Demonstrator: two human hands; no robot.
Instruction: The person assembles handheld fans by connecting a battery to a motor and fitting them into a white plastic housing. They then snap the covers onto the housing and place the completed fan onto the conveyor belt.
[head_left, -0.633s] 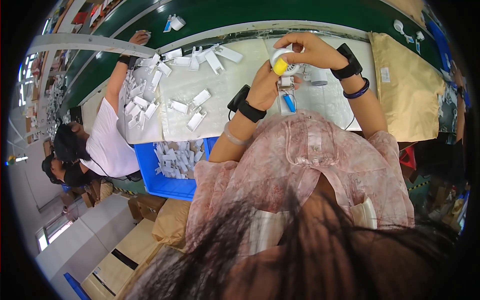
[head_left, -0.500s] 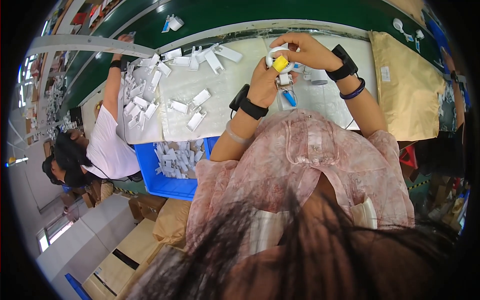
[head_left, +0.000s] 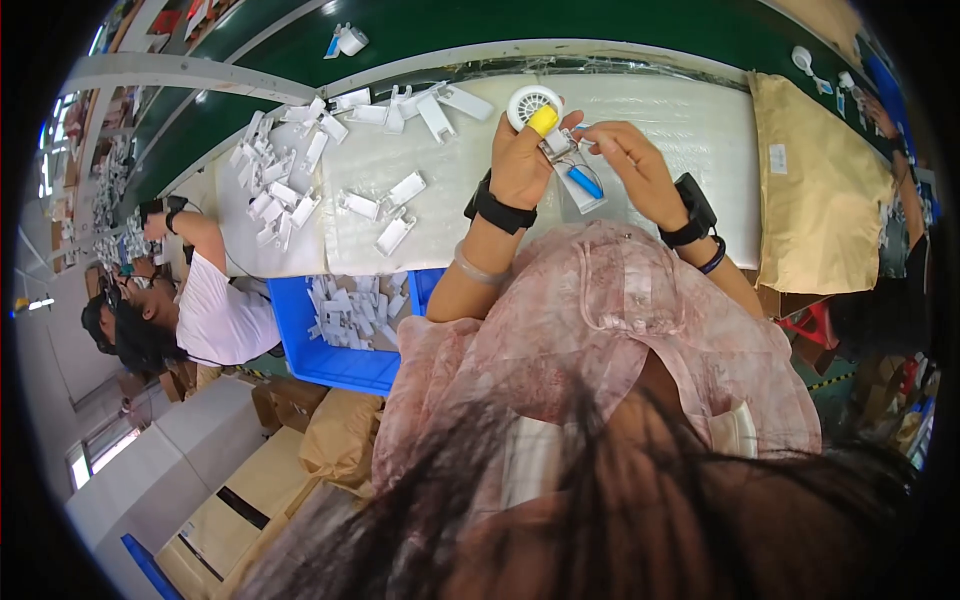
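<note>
Worktable [head_left: 690, 140] edge near fan [head_left: 530, 101], room rightward

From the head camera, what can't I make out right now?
Head view, all:
Fan back: hidden by its front and the left grip.
Whether right grip holds anything: too small.
Bin floor: mostly covered by white parts.
Far-right person: partly cut off by the picture's rim.

Long green belt [head_left: 450, 38] runs L to R, far side, w/ white metal frame [head_left: 190, 76] far L. Pale wall [head_left: 52, 372] & bright window [head_left: 113, 449] near L.
</note>
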